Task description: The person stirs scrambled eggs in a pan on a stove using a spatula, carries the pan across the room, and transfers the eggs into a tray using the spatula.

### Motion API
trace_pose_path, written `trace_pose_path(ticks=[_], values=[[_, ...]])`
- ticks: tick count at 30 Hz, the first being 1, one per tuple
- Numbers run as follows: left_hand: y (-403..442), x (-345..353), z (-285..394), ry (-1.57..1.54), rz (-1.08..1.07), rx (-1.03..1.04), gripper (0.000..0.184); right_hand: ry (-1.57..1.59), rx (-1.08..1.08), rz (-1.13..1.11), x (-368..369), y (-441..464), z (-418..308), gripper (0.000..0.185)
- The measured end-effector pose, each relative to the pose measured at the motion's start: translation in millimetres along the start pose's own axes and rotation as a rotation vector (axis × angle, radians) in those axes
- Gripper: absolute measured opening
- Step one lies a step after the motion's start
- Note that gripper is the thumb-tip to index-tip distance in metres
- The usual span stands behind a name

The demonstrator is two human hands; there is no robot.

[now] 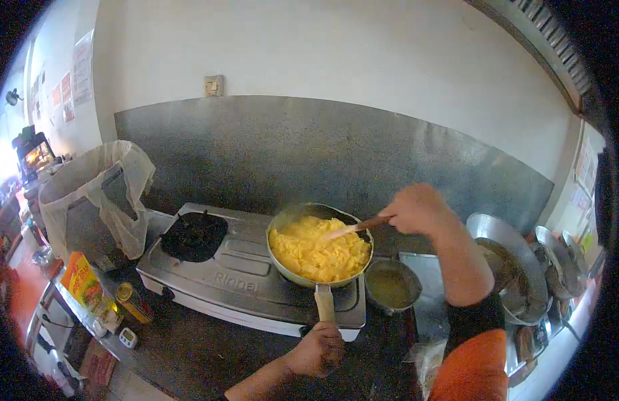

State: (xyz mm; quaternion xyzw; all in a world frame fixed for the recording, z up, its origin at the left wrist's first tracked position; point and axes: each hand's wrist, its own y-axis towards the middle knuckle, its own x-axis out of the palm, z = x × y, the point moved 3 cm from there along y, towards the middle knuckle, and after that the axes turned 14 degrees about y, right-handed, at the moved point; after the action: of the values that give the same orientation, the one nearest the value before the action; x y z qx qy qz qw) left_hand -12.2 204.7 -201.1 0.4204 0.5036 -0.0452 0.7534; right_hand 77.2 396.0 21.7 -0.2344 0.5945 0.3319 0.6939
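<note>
A frying pan [274, 259] full of yellow scrambled eggs [316, 257] sits on the right burner of a silver two-burner gas stove [236, 257]. My left hand [317, 349] is wrapped around the pan's handle [325, 304] near the front of the stove. Above the pan's right side, my right hand [418, 208] grips a spatula [366, 224] by its brown handle. The spatula's pale end reaches into the eggs, and its tip is partly buried there.
A small pot [393, 286] stands right of the stove, with large metal pans [533, 267] farther right. At left are a bagged bin [82, 214], an orange pouch [89, 287], a can [133, 302] and a white timer [127, 337]. A metal backsplash [309, 147] rises behind.
</note>
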Motion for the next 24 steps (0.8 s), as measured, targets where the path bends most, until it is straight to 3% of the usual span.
trace_pose_path(ticks=[1, 4, 5, 7, 9, 11, 13, 15, 16, 19, 22, 24], values=[[-1.7, 6.7, -1.2, 0.033, -0.068, -0.019, 0.032, -0.046, 0.05, 0.042, -3.0, -8.3, 6.2, 0.027], [-11.5, 30.6, -11.5, -0.207, 0.042, -0.059, 0.033, -0.111, 0.2, 0.037, 8.4, -6.0, 26.1, 0.024], [-8.2, 19.6, -7.6, -0.16, 0.079, -0.022, 0.033, -0.12, 0.249, 0.016, 17.5, 2.1, 33.4, 0.024], [0.2, -10.9, 1.9, -0.059, 0.152, 0.05, 0.033, -0.121, 0.252, 0.023, 40.4, 19.5, 44.3, 0.025], [-10.9, 23.0, -8.5, -0.322, 0.069, -0.041, 0.033, -0.091, 0.226, 0.012, 63.9, 35.2, 52.8, 0.025], [-16.9, 38.6, -17.3, -0.355, 0.031, -0.039, 0.034, -0.031, 0.172, -0.014, 85.2, 50.9, 59.1, 0.026], [-5.9, 1.7, -3.7, -0.157, 0.034, 0.053, 0.035, 0.063, 0.141, 0.01, 104.7, 74.0, 61.6, 0.027], [-4.6, -0.1, -3.0, -0.923, 0.023, -0.34, 0.011, 0.13, 0.105, 0.017, 119.2, 97.7, 62.1, 0.03], [-5.4, 5.1, -4.1, -1.306, 0.019, -0.541, 0.017, 0.15, 0.084, 0.01, 126.1, 108.4, 61.3, 0.031], [-1.4, -2.6, 0.1, -0.604, 0.286, -0.087, 0.023, 0.184, -0.019, 0.015, 130.6, 125.1, 53.5, 0.032], [1.6, -14.6, 0.3, -0.188, 0.237, 0.101, 0.028, 0.18, -0.163, 0.036, 123.2, 129.9, 46.9, 0.031], [-6.2, -2.0, -5.0, -0.227, 0.16, 0.095, 0.01, 0.146, -0.235, 0.059, 115.3, 124.9, 45.1, 0.031]])
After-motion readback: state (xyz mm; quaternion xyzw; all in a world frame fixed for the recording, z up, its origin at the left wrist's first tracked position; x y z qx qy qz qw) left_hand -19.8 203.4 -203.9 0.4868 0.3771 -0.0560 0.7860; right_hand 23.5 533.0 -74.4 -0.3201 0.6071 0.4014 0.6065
